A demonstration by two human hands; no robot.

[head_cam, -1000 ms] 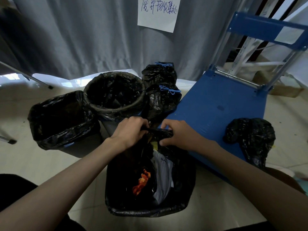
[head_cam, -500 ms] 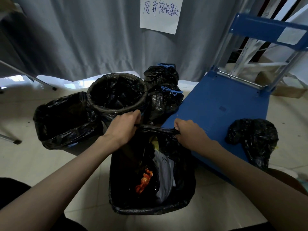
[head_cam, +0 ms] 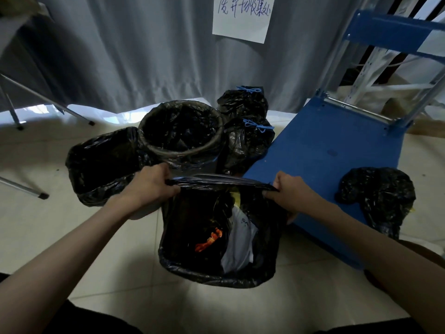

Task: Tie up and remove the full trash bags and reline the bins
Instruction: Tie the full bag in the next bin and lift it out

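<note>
Two bags tied, one bin left to close

Both hands — left hand [head_cam: 150, 186], right hand [head_cam: 292, 192] — grip the far rim of the full bag [head_cam: 216, 237], stretched taut; tied bags [head_cam: 248, 141] wait behind, relining remains.

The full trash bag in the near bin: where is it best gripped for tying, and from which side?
Grip the trash bag at its far rim, from above. That edge is already pulled off the bin into a taut band between the left hand and right hand; the near rim is folded over the bin edge.
</note>
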